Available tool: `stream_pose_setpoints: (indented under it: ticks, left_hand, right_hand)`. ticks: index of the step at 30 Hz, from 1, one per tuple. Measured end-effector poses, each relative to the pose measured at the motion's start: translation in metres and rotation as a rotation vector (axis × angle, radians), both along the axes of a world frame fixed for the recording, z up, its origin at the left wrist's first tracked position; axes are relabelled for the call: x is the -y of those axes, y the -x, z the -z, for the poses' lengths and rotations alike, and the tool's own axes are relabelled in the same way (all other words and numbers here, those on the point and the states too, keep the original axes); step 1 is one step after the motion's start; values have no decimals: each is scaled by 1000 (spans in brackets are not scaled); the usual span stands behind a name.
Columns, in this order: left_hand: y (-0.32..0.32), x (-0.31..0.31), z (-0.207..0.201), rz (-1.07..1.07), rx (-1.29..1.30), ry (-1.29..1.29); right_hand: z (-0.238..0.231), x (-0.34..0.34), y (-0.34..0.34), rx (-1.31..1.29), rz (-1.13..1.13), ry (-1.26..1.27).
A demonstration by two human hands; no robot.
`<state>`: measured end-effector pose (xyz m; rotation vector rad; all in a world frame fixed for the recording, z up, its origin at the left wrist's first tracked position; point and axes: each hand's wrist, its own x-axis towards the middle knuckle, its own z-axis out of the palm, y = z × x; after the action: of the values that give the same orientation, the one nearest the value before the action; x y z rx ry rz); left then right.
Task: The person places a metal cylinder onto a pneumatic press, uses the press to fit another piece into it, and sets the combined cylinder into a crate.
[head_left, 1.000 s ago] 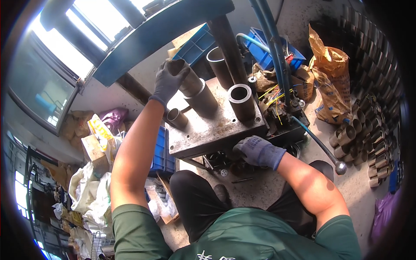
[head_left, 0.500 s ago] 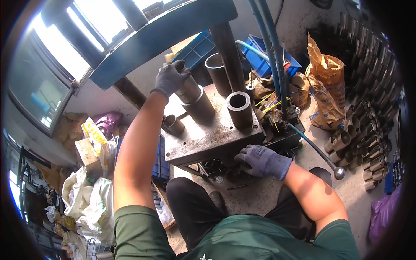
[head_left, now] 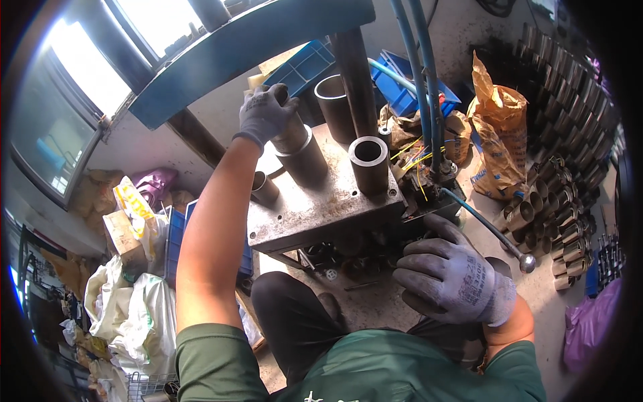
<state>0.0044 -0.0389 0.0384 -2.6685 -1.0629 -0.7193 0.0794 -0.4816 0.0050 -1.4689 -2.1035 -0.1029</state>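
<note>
My left hand (head_left: 266,115), in a grey work glove, is closed round the top of a metal cylinder (head_left: 293,138). That cylinder stands upright in the mouth of a wider steel sleeve (head_left: 305,165) on the metal press table (head_left: 301,221). My right hand (head_left: 450,273), gloved too, hangs above my right knee with its fingers spread and nothing in it. To the right of the wider sleeve stands a thick-walled steel tube (head_left: 370,175). A small short tube (head_left: 264,188) is at the table's left edge, and a large tube (head_left: 335,110) stands behind.
A blue press beam (head_left: 254,57) crosses above the table on dark posts. At right, a pump lever (head_left: 492,231) with a ball end juts out. Beyond lie a torn brown paper sack (head_left: 499,134) and stacked metal tubes (head_left: 569,87). White sacks (head_left: 137,315) lie at left.
My right hand has drawn back from the table's front edge toward my right knee, fingers opening. My left hand keeps its hold on the cylinder. The view has shifted slightly.
</note>
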Motion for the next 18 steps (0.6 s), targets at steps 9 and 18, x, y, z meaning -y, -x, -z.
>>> stream_pose_setpoints:
  ticks: [9, 18]
  left_hand:
    - [8, -34, 4, 202, 85, 99]
    - [15, -34, 0, 473, 123, 182]
  right_hand:
    - [-26, 79, -33, 342, 691, 62]
    - [-30, 34, -69, 337, 821, -181]
